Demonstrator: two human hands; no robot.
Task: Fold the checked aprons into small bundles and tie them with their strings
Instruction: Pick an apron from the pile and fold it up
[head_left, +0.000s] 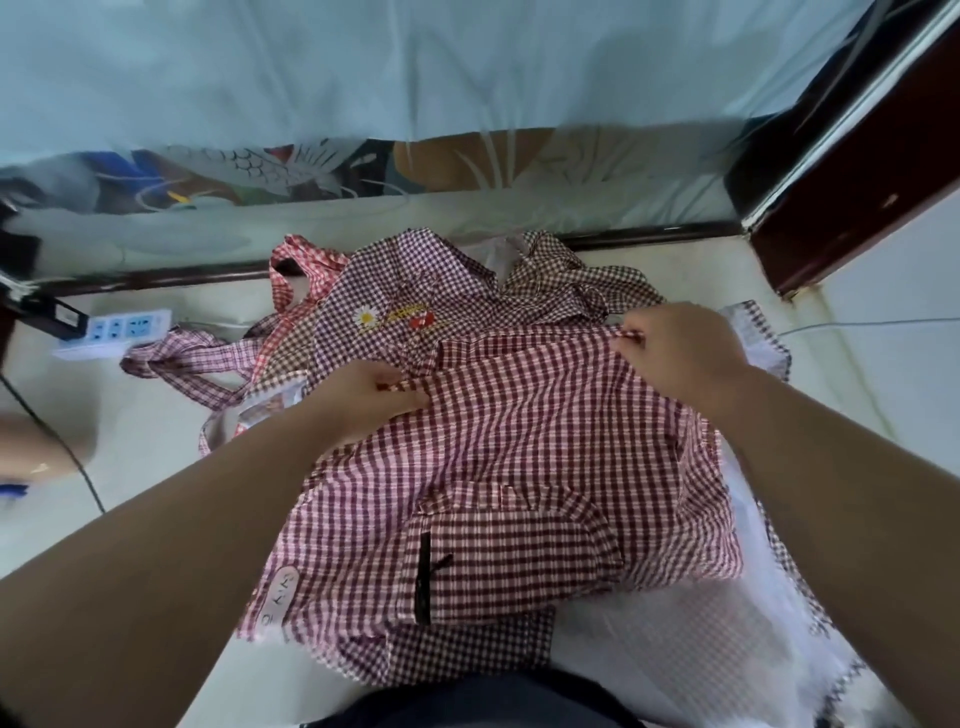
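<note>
A red-and-white checked apron (519, 457) with a front pocket lies spread on the pale floor before me. My left hand (363, 400) grips its upper left edge. At the upper right corner, my right hand (680, 353) pinches the cloth. Behind it lies a heap of other checked aprons: a purple one with a daisy patch (410, 306), a brown-checked one (571, 280), and a bright red one (296, 270). Loose checked strings (192, 364) trail out to the left.
A white power strip (114, 332) with a black cable (67, 452) sits at the left. A pale blue curtain (415, 78) hangs behind the heap. A dark wooden frame (852, 171) stands at the right. White plastic packaging (727, 639) lies under the apron's right side.
</note>
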